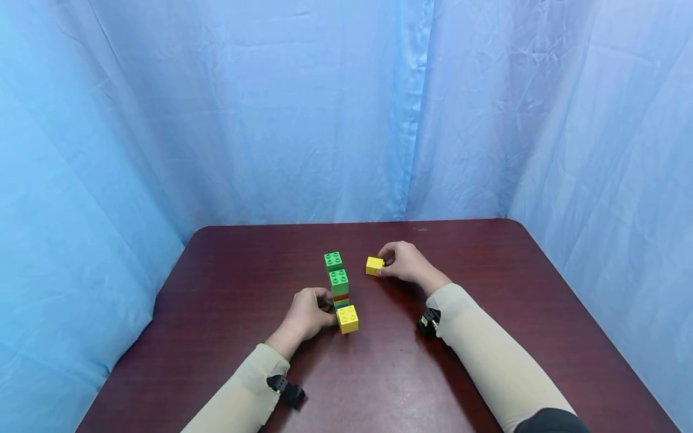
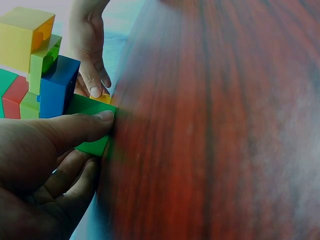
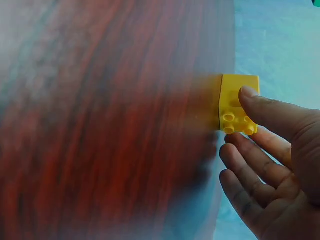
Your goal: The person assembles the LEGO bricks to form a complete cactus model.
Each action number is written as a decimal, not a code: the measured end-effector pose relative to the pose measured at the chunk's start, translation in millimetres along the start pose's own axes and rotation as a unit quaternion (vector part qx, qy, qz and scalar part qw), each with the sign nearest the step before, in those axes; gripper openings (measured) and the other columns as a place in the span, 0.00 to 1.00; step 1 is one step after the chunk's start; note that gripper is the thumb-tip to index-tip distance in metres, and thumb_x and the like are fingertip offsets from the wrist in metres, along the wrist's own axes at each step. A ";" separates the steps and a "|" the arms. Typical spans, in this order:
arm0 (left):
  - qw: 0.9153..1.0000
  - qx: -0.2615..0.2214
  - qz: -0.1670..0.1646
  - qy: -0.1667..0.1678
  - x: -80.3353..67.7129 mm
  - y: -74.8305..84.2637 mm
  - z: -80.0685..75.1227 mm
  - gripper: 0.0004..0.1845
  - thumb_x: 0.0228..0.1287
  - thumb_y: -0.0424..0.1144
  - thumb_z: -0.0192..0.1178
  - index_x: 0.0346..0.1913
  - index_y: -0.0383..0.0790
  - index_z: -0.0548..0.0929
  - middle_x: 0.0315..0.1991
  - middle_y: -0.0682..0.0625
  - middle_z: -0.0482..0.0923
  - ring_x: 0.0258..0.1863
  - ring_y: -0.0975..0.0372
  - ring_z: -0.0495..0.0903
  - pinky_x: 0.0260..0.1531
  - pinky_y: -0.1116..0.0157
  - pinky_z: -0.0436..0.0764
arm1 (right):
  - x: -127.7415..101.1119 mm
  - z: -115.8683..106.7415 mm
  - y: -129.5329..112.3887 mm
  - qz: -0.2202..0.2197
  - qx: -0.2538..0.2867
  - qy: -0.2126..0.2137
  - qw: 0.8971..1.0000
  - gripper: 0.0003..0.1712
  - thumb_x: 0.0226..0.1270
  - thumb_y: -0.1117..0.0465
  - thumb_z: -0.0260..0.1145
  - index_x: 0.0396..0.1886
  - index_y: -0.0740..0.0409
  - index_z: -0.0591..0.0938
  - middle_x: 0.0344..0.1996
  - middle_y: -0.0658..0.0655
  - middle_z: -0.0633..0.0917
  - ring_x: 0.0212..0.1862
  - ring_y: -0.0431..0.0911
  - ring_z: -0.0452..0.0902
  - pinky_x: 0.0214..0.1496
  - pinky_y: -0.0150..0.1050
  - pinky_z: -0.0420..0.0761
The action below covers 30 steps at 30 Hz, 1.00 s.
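A structure of joined toy bricks stands on the table, with green bricks [image 1: 338, 281] on top and a yellow brick [image 1: 348, 319] jutting out at its near end. My left hand [image 1: 306, 314] pinches a green brick [image 2: 82, 104] low in it, thumb on one side and fingers on the other. A blue brick [image 2: 59, 86] and a red one [image 2: 15, 97] show beside it in the left wrist view. To the right of the structure, my right hand [image 1: 403, 263] pinches a separate yellow brick [image 3: 240, 81], its studs turned toward the hand's side.
The dark red-brown wooden table [image 1: 243, 258] has rounded far corners. Light blue curtains [image 1: 303, 108] hang behind it and along both sides. A small black camera [image 1: 429, 323] is strapped at the right wrist, another [image 1: 289, 391] at the left.
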<state>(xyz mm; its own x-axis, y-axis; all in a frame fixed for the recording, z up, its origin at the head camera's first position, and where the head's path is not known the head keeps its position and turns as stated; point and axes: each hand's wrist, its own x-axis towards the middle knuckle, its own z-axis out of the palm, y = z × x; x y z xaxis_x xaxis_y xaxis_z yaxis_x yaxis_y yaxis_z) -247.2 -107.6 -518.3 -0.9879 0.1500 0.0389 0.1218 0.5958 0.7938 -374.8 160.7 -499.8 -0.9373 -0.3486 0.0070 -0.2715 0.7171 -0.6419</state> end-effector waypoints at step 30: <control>1.000 -0.001 0.003 0.002 2.6 -1.5 1.9 0.15 0.39 0.37 0.79 0.33 0.51 0.86 0.28 0.62 0.82 0.32 0.66 0.80 0.36 0.64 0.79 | -4.4 2.3 6.5 0.014 0.000 0.007 1.000 0.15 0.54 0.53 0.76 0.40 0.49 0.83 0.33 0.50 0.81 0.30 0.47 0.77 0.30 0.40 0.79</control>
<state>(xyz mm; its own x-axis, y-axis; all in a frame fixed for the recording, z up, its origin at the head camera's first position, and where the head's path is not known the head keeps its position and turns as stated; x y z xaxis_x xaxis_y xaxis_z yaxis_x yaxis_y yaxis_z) -249.7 -106.6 -520.6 -0.9875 0.1505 0.0466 0.1279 0.5934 0.7947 -371.9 165.6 -505.8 -0.9475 -0.3197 -0.0009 -0.2444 0.7261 -0.6427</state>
